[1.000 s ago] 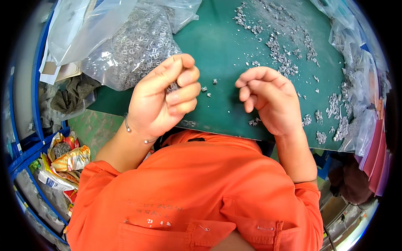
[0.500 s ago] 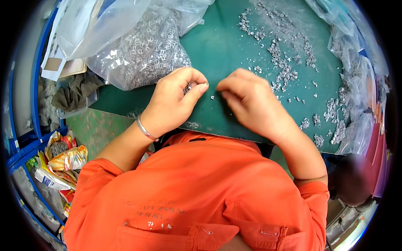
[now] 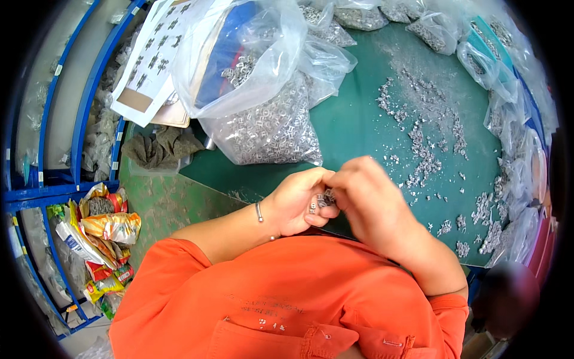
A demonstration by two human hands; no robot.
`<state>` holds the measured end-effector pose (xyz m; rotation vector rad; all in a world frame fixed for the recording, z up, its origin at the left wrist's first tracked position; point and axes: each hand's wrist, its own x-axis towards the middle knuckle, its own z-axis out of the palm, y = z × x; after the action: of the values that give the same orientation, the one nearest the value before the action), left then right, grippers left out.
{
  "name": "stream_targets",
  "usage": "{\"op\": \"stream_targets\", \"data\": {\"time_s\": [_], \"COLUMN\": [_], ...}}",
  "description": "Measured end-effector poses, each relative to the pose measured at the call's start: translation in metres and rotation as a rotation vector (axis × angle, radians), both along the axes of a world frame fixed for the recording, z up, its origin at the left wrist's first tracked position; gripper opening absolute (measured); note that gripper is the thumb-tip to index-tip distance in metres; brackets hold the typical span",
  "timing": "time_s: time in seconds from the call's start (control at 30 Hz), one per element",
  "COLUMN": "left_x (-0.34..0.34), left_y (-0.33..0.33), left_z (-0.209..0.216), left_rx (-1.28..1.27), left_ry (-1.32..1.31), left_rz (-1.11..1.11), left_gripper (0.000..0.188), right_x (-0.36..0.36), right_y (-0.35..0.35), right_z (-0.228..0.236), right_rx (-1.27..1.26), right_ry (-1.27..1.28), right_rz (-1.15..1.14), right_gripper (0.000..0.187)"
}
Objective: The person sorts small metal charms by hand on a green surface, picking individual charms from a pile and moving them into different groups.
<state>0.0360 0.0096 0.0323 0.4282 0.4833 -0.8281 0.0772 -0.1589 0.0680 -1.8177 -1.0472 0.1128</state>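
Several small grey metal pieces (image 3: 325,198) rest in the curled fingers of my left hand (image 3: 293,200), which is turned palm up just past the table's near edge. Against its fingertips, my right hand (image 3: 376,203) is bent over with its fingers pinched together; what they hold, if anything, is hidden. A large clear plastic bag (image 3: 263,131), filled with many similar pieces, slumps on the green table (image 3: 353,128) just beyond my left hand. More loose metal pieces (image 3: 423,152) lie scattered on the table to the right of my hands.
Printed sheets (image 3: 143,72) and a dark cloth (image 3: 161,148) are at the left. Blue shelving (image 3: 72,191) holds colourful packets (image 3: 110,227) beside the table. Filled plastic bags (image 3: 433,33) line the table's far and right edges. A blurred dark round shape (image 3: 505,305) is at lower right.
My hands were apart over the table; now they meet, nearer my body. My left hand has turned palm up, showing the metal pieces. The whole view has shifted.
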Motion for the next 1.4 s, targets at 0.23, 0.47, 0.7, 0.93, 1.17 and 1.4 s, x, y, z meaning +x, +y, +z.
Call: {"op": "stream_targets", "data": {"time_s": [0.23,0.47,0.7,0.93,1.17,1.4], "left_x": [0.014,0.068,0.108,0.101,0.101,0.096], "left_y": [0.001,0.072,0.129,0.115,0.113,0.113], "left_z": [0.035,0.152,0.104,0.103,0.129,0.131], "left_rx": [0.008,1.448,1.367,1.795,1.496,1.712], "left_ry": [-0.006,-1.107,-0.666,-1.001,-1.265,-1.409], "left_rz": [-0.011,0.213,-0.292,-0.436,-0.973,-0.871], "left_gripper": [0.023,0.017,0.020,0.012,0.012,0.008], "right_x": [-0.007,-0.009,-0.003,0.041,0.079,0.081], "right_y": [-0.029,-0.130,-0.153,-0.157,-0.141,-0.150], "right_z": [0.006,-0.014,-0.019,-0.025,-0.043,-0.036], "right_rx": [0.093,-0.117,-0.277,-0.442,-0.537,-0.115], "right_ry": [-0.014,0.028,-0.048,-0.140,-0.256,0.323], "right_rz": [-0.112,-0.865,-0.918,-0.802,-0.621,-0.664], "right_gripper": [0.021,0.008,0.008,0.007,0.009,0.010]}}
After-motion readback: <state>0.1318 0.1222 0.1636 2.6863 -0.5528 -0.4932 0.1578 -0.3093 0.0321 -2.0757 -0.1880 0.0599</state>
